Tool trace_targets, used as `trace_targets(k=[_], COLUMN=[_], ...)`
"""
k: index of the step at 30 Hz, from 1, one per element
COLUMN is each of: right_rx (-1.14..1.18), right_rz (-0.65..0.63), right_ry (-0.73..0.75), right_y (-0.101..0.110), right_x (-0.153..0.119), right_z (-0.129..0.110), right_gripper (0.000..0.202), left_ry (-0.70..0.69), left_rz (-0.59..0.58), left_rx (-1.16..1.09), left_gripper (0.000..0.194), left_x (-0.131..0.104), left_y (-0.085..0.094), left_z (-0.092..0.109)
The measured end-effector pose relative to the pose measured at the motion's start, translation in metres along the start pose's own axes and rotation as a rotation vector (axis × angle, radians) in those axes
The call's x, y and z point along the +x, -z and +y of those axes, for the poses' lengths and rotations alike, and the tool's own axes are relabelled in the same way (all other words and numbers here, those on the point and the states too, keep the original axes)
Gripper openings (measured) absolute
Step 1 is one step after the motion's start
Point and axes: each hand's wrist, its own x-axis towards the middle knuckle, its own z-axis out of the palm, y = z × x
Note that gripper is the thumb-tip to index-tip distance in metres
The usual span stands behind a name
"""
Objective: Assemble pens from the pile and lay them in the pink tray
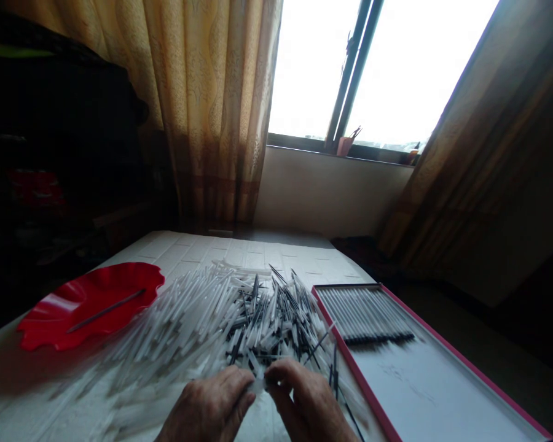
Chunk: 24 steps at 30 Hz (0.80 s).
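Observation:
My left hand [207, 402] is closed, thumb and fingers pinched on a small translucent white plastic piece [258, 385], likely a pen part. My right hand [306, 399] is closed at the other end of it, its fingertips curled together; blur hides the exact shape. Just beyond both hands lies a loose heap of black-and-clear pen pieces [276, 313]. To its left spreads a large pile of whitish translucent tubes [184, 313], like pen barrels. Right of the heap, a pink-rimmed white tray [424, 374] holds a neat row of pens [368, 310] with black ends.
A red scalloped plate [96, 294] with one slim dark rod [105, 310] stands at the left. White brick-patterned cloth [203, 245] covers the table. Behind are a gold curtain [212, 110], a window [396, 67] and a small pot [345, 146] on the sill.

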Motion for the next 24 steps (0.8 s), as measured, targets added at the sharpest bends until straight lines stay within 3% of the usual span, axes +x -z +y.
trace_targets(k=[6, 14, 18, 20, 24], right_rx=[0.059, 0.056, 0.076, 0.073, 0.105], right_rz=[-0.066, -0.116, -0.136, -0.141, -0.100], right_ry=[-0.058, -0.130, -0.161, -0.151, -0.127], right_y=[0.0084, 0.0056, 0.0035, 0.0055, 0.0108], right_x=[0.0034, 0.0007, -0.0004, 0.0013, 0.0059], right_z=[-0.0008, -0.0012, 0.0003, -0.0015, -0.0081], right_gripper=[0.011, 0.050, 0.059, 0.053, 0.019], left_ry=[-0.004, -0.092, -0.087, -0.070, -0.017], left_rz=[-0.020, -0.002, 0.013, 0.010, 0.005], left_rx=[-0.008, 0.042, 0.028, 0.002, -0.032], left_gripper=[0.019, 0.025, 0.023, 0.021, 0.017], left_x=[-0.0006, -0.0011, -0.0007, -0.0007, -0.0001], left_y=[0.0000, -0.0028, -0.0021, -0.0013, 0.0001], left_z=[0.0003, 0.0018, 0.0026, 0.0026, 0.0009])
